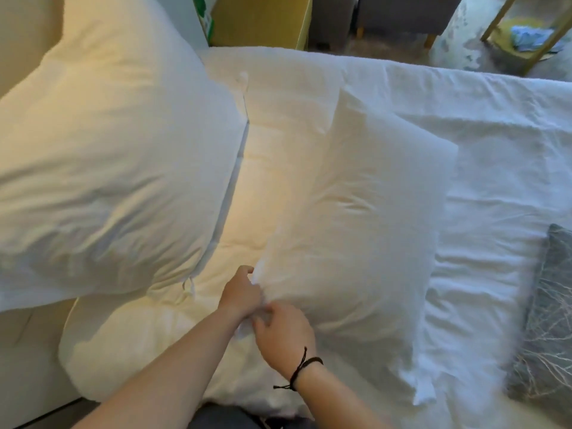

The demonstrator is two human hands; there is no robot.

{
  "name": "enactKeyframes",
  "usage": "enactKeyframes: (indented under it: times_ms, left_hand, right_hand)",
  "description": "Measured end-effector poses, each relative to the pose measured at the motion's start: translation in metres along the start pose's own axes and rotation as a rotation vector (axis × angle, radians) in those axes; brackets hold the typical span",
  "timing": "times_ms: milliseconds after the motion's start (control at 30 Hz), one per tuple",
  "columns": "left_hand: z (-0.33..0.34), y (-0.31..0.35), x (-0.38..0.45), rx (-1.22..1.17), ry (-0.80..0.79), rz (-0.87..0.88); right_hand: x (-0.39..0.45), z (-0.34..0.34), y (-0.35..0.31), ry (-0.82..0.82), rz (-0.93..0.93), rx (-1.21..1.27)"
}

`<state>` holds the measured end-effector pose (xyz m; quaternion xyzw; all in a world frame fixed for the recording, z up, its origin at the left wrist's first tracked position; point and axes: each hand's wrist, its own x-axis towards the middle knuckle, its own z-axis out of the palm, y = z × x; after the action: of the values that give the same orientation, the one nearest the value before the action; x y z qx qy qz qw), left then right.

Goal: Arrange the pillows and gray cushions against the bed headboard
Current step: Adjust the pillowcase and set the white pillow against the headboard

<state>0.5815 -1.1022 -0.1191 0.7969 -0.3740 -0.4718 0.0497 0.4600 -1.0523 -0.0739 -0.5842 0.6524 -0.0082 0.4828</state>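
A bed [464, 97] covered in rumpled white bedding is seen from above, as by someone leaning over it. A large white pillow [111, 150] is propped along the left side, against a beige headboard [21, 35]. A second white pillow [359, 230] lies flat in the middle of the bed, just right of the first and apart from the headboard. Its near corner is gripped by both hands. The left hand [240, 292] is closed on the pillow's edge, its fingers [247, 270] curled together around the fabric. The right hand [283, 332], with a black cord bracelet [301, 368] at the wrist, is pinched on the same corner just beside the left. A gray cushion [548, 320] with a pale branch pattern lies at the right edge, well apart from the headboard. Beyond the bed, a yellow wooden cabinet [260, 20] is seen.
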Motion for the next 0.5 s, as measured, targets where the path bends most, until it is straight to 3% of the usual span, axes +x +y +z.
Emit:
enactKeyframes:
  times_ms: [133,233,367,500]
  left_hand:
    - [-0.002,-0.036,0.018,0.014,0.035,0.073]
    - [0.000,-0.058,0.038,0.008,0.062,0.139]
    - [0.002,-0.083,0.054,0.081,-0.005,0.156]
    - [0.000,-0.075,0.052,0.133,0.210,0.184]
  right_hand:
    - [0.066,-0.042,-0.003,0.242,-0.283,-0.315]
    - [0.137,-0.075,-0.014,0.158,-0.591,-0.674]
    - [0.224,-0.102,-0.019,-0.169,-0.434,-1.098]
    - [0.254,-0.107,-0.015,-0.248,-0.392,-1.327]
